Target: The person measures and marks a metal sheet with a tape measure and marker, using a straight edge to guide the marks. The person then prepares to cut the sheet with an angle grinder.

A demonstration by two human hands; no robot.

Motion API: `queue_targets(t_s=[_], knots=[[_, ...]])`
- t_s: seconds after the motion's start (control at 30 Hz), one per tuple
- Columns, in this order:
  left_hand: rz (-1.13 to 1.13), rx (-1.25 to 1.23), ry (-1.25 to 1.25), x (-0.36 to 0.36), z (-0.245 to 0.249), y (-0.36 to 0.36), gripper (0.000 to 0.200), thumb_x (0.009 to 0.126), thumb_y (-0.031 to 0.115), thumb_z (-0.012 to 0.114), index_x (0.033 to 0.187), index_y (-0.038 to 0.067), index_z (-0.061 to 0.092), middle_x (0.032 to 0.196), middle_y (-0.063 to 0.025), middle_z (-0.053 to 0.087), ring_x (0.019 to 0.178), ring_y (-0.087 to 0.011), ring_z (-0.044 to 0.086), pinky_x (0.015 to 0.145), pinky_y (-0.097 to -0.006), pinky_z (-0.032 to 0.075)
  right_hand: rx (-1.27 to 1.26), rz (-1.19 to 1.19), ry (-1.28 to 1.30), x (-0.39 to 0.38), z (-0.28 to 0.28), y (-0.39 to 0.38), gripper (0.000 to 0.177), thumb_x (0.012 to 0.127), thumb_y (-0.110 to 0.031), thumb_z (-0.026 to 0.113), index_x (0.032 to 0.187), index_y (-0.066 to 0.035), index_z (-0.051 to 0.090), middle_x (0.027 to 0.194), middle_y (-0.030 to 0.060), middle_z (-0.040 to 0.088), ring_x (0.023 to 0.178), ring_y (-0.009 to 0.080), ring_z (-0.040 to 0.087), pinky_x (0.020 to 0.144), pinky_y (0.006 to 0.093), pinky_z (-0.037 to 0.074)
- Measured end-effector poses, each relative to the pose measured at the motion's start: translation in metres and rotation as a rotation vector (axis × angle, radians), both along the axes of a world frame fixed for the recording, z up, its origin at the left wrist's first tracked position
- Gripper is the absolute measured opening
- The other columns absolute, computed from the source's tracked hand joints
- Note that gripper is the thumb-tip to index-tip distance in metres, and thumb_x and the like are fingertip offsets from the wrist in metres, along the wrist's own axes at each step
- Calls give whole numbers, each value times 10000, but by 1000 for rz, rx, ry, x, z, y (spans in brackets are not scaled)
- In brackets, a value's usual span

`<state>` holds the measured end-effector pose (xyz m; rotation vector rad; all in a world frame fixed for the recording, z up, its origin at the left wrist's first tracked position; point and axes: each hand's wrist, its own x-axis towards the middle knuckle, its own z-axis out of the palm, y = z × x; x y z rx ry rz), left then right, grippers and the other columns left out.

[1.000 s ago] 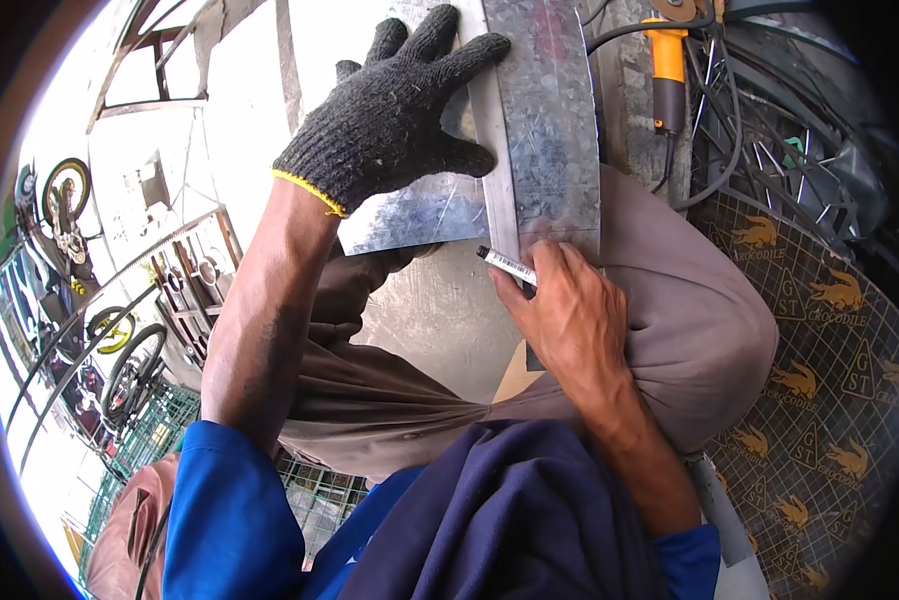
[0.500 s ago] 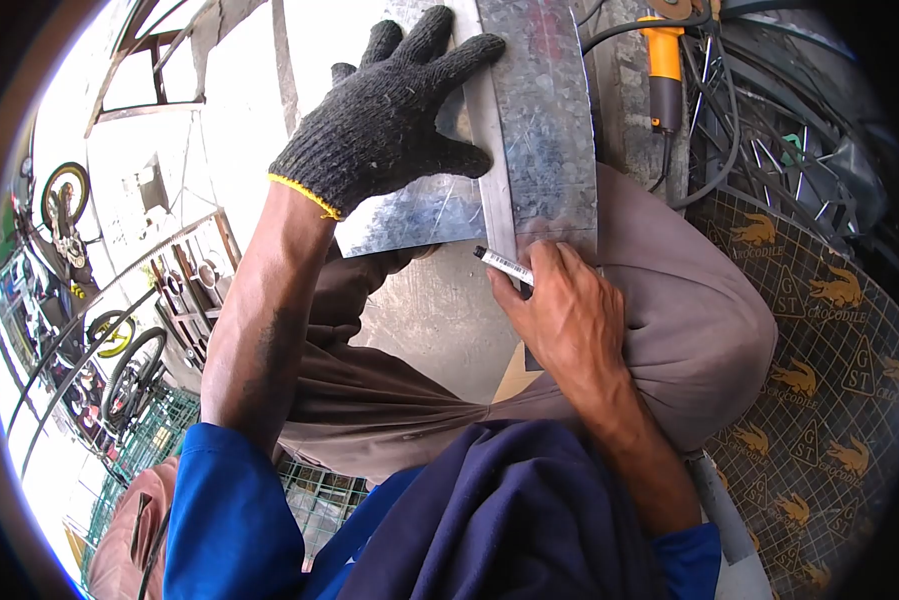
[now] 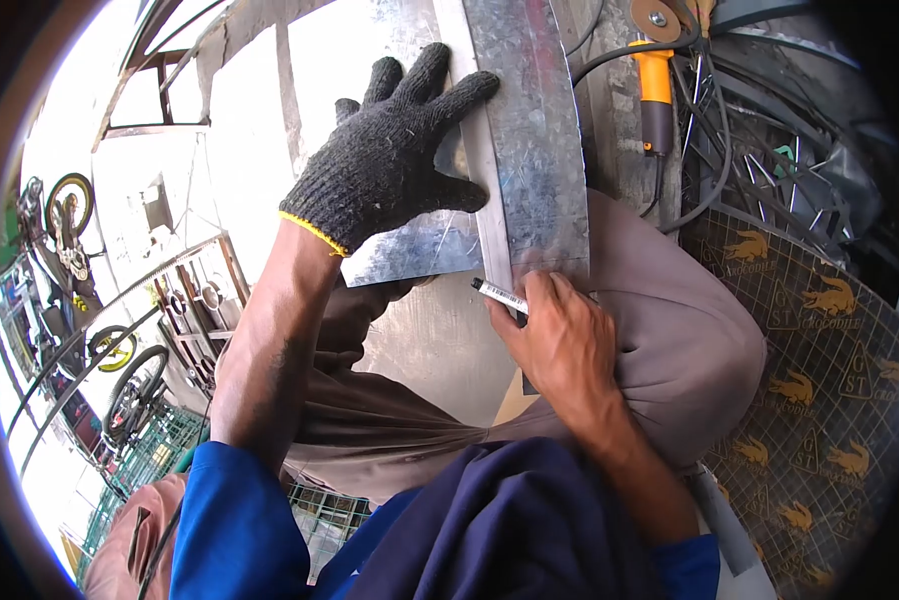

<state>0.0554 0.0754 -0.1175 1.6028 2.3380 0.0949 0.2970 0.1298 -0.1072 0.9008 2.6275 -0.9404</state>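
My left hand [image 3: 394, 150], in a dark knitted glove with a yellow cuff edge, lies with fingers spread on a shiny metal sheet [image 3: 544, 140]. Its thumb and index finger reach onto a long flat metal strip [image 3: 481, 155] that lies lengthwise on the sheet. My bare right hand [image 3: 564, 335] is at the sheet's near edge, by the lower end of the strip. Its fingers are closed round a white marker [image 3: 499, 294], whose black end points up and to the left. The sheet's near right part lies by my bent leg.
An orange and grey angle grinder [image 3: 655, 95] with a disc and cables lies at the upper right. Metal scraps [image 3: 799, 130] sit beyond it. A crocodile-print board [image 3: 799, 350] is at right. Bicycles [image 3: 134, 395] and a metal rack [image 3: 194, 300] stand at left.
The whole view has shifted, so the sheet, both hands and the grinder appear slightly lower. Both hands keep about the same places on the sheet and at its edge.
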Motion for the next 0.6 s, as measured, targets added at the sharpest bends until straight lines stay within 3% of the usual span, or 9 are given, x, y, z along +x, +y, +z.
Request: queue_targets(t_s=[0.27,0.33,0.6], knots=[[8,-31,-17,1,3,3,1017,713,536,893,1580,333,401,1673,-173,297,1505,-548,263,1137,-768,313,0,6,5,0,0,1,350,874,-344,800,930,-44,630,867,142,699,771,371,712,674,482,571],[13,-64,-23,1,5,4,1005,739,568,872,1590,350,382,1686,-185,277,1519,-539,241,1165,-729,301,-4,6,8,0,-1,1,351,875,-346,799,935,-43,631,871,142,700,774,370,713,677,483,573],[6,-29,-21,0,4,2,1003,734,570,874,1585,348,391,1677,-185,296,1500,-539,281,1157,-720,321,-8,9,1,0,-1,1,347,875,-341,799,934,-41,634,876,144,704,774,370,716,676,480,577]])
